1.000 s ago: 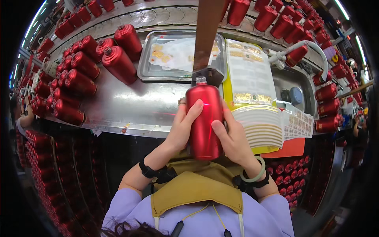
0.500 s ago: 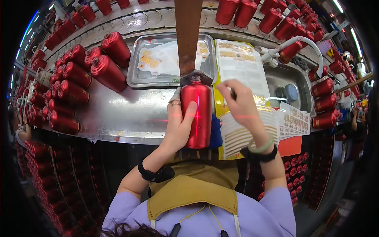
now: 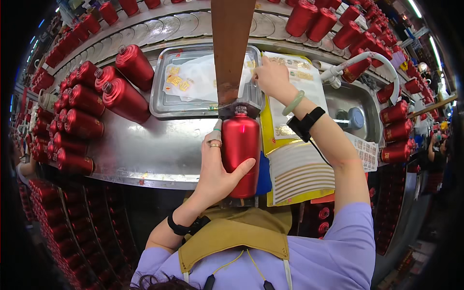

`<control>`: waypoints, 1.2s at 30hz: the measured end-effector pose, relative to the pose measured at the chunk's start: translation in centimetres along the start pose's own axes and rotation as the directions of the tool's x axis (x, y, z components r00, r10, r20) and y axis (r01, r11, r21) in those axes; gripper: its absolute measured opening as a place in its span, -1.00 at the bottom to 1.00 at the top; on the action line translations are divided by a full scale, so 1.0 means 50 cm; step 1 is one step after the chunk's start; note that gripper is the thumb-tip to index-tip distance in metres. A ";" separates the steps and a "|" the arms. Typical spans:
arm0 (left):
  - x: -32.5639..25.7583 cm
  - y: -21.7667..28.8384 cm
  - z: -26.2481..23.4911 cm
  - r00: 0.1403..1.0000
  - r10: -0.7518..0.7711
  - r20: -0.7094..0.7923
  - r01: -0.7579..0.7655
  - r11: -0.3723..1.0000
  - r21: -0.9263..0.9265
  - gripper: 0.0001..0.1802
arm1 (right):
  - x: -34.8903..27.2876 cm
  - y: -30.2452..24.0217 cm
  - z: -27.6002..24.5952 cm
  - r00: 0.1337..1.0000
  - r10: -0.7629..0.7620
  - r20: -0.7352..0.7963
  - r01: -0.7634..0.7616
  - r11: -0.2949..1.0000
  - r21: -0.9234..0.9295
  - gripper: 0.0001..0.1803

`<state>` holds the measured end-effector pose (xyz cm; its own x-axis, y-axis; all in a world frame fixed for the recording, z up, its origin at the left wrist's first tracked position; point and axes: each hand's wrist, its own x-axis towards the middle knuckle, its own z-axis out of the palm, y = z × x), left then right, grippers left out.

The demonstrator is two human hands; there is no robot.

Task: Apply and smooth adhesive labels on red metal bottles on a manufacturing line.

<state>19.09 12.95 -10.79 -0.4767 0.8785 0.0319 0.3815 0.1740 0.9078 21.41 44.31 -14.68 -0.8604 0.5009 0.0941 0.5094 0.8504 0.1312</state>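
Observation:
A red bottle (image 3: pixel 240 147) lies in front of me, its neck pointing away under a brown vertical bar (image 3: pixel 231 48). My left hand (image 3: pixel 216 169) wraps its left side and holds it. My right hand (image 3: pixel 271 76) is stretched out to the far side, fingertips at the right rim of a metal tray (image 3: pixel 164 99) and the top of a white label sheet (image 3: pixel 295 87). The fingers are pinched together there; whether they hold a sticker I cannot tell. The tray holds a white sheet with small gold stickers (image 3: pixel 175 80).
Several red bottles (image 3: pixel 113 94) lie stacked on the steel bench (image 3: pixel 145 150) at the left, and more line the back and right. A striped sheet of gold strips (image 3: pixel 299 171) lies by my right forearm. A white hose (image 3: pixel 367 60) arches over a sink at the right.
My right hand let go of the bottle and reached forward to the tray's right rim. The left hand stayed on the bottle, which now sits a little farther from me.

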 end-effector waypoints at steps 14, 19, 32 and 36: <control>0.018 -0.014 -0.020 0.981 -0.067 0.180 0.168 0.755 -0.633 0.08 | -0.014 0.068 -0.009 0.875 0.405 -0.265 -0.187 0.789 0.585 -0.73; 0.009 -0.009 0.019 0.993 0.065 -0.103 -0.060 0.997 0.052 -0.07 | -0.142 0.047 -0.158 0.927 0.208 -0.312 0.016 0.809 0.588 -0.83; 0.016 -0.008 -0.016 0.996 -0.057 0.062 0.084 0.736 -0.672 -0.24 | -0.341 -0.059 -0.402 0.945 -0.317 -0.079 0.287 0.692 0.662 -0.69; 0.023 0.048 -0.043 0.906 0.396 -0.148 -0.415 0.901 -0.130 -0.21 | -0.318 -0.084 -0.401 0.888 -0.459 0.019 0.371 0.740 0.561 -0.51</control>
<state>17.77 13.44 -7.70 -0.3986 0.7990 0.4502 0.4385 -0.2651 0.8588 33.22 29.54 3.07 -0.9983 0.0573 0.0047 0.0500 0.9055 -0.4214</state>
